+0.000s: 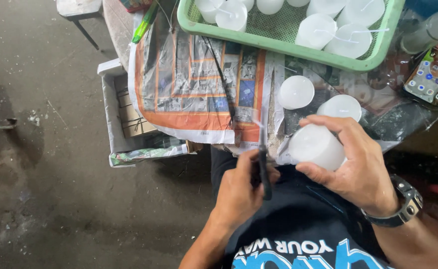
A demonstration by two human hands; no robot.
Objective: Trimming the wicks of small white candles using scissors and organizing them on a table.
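From my head camera, looking down over my lap: my right hand [353,164] is wrapped around a white candle [316,146], a smooth, waxy, squat cylinder, fingers curled over its top and thumb pressed under its near side, clamped firmly on it at the near edge of the table. My left hand [239,192] is closed tight on a thin dark tool [264,164], a slim metal-looking rod with a black grip, held upright with its tip pointing away from me, just left of the candle but not touching it.

Beyond my right hand two more white candles stand on the table, one round disc [296,92] to the left and another [339,107] just beside my fingertips. Farther off sits a green plastic tray [279,42] with a mesh floor, holding at least seven more white candles, some with thin white wicks lying across them; the frame cuts the far ones, so I cannot count them exactly.

Crumpled newspaper [194,84] with orange borders covers the table on the left. One phone [433,74] with a lit glossy screen lies at the far right. A dark strap with metal studs circles my right wrist. The floor on the left is rough grey concrete
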